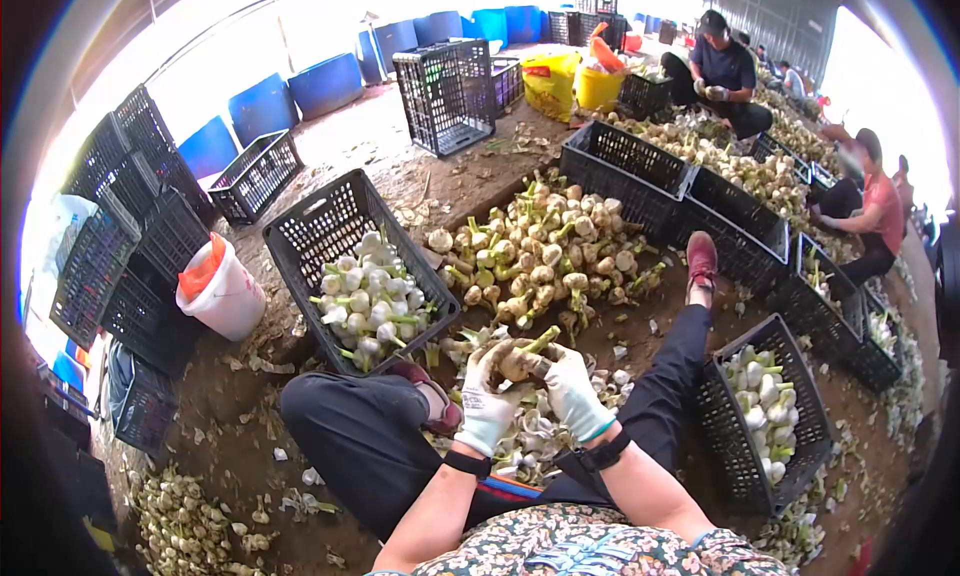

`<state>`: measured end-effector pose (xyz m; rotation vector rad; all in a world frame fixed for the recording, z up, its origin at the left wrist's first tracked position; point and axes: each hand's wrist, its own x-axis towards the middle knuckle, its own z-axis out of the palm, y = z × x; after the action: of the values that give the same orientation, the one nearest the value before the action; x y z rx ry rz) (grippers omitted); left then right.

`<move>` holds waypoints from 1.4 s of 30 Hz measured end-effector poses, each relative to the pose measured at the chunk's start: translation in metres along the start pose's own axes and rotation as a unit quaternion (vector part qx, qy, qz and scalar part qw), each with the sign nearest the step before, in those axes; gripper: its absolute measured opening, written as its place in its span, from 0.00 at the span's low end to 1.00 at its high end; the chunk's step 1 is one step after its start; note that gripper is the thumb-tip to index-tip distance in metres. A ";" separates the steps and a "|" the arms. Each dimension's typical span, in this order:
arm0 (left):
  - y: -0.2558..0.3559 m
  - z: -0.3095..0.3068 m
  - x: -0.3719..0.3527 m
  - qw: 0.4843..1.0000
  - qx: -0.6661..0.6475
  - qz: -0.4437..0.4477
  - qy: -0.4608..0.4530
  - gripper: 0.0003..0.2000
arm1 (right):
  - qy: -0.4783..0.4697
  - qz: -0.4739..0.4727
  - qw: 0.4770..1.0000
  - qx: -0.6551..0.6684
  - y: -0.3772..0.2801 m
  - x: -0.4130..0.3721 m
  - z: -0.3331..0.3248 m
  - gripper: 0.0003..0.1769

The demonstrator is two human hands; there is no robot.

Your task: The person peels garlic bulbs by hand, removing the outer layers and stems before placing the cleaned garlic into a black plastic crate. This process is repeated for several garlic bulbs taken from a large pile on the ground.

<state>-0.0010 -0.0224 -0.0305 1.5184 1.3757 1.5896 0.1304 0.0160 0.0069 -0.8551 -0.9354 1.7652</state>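
Observation:
Between my legs, a brownish garlic bulb [516, 364] with a greenish stem stub is held up by both gloved hands. My left hand [486, 401] curls its fingers around the bulb's left side. My right hand [577, 388] is closed at its right side, near the stem; a small dark patch shows by those fingers, too small to make out. Loose white garlic peel [535, 436] lies beneath the hands. Just beyond is a heap of unpeeled garlic [545, 246]. Cleaned white bulbs [372, 301] lie in a black crate [300, 221] to the left.
Another black crate [712, 416] with white garlic stands at my right. A white bucket [232, 311] with an orange bag and stacked crates [130, 216] are at left. Crates [625, 186] line the far side of the heap. Other people [722, 71] sit among garlic at back right.

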 end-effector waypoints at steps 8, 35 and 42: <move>0.022 -0.005 0.003 0.937 -0.320 -0.136 -0.030 0.33 | -0.045 0.013 0.997 -0.060 -0.016 -0.004 -0.024 0.18; 0.027 -0.015 0.004 0.899 -0.387 -0.185 -0.086 0.36 | 0.065 -0.179 0.814 -0.548 -0.015 0.006 -0.051 0.22; 0.027 -0.010 0.006 0.944 -0.254 -0.152 -0.144 0.42 | -0.198 -0.273 0.647 -0.684 -0.085 -0.006 0.001 0.15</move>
<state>-0.0051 -0.0290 -0.0018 1.1078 0.8925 1.3291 0.1658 0.0331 0.0822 -0.8391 -2.6090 0.4132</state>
